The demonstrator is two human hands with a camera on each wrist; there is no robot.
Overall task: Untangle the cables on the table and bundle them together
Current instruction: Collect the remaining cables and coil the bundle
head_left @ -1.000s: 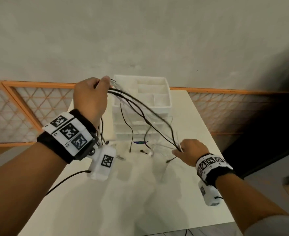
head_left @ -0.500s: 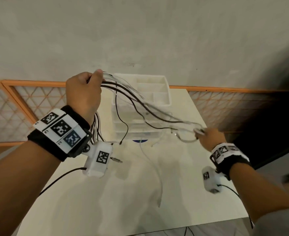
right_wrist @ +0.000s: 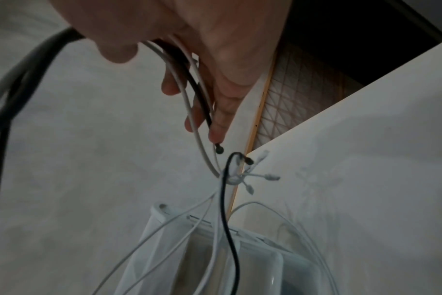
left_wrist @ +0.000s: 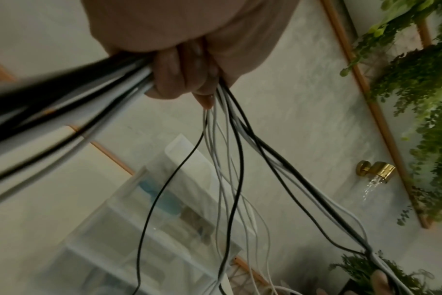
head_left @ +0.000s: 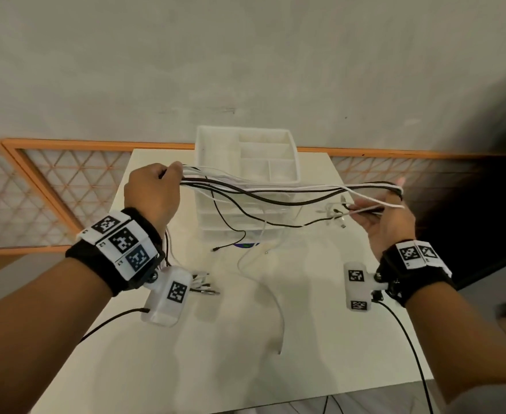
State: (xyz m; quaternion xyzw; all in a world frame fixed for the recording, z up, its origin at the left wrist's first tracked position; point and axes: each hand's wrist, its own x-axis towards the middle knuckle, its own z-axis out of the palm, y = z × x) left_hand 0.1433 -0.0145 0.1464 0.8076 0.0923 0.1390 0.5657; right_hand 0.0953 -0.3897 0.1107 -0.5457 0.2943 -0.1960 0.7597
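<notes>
A bundle of black and white cables (head_left: 275,194) spans the air between my two hands, above the white table (head_left: 245,369). My left hand (head_left: 156,192) grips one end in a fist, and plug ends hang below its wrist (head_left: 207,291). In the left wrist view the cables (left_wrist: 237,159) fan out from the left hand (left_wrist: 184,59). My right hand (head_left: 389,222) is palm up; the cables loop round its fingers and the thumb pins them. In the right wrist view the cables (right_wrist: 189,89) run along the right hand (right_wrist: 215,49). One white cable (head_left: 278,318) trails onto the table.
A white drawer organiser (head_left: 245,150) with an open divided top stands at the table's back, right behind the hanging cable ends. An orange lattice rail (head_left: 51,189) runs along the wall. Wall plants (left_wrist: 421,79) show in the left wrist view. The table's right edge lies below my right wrist.
My right hand rose from the table and swung right, drawing the cables into a long span, then turned palm up with them looped round its fingers. My left hand kept its grip.
</notes>
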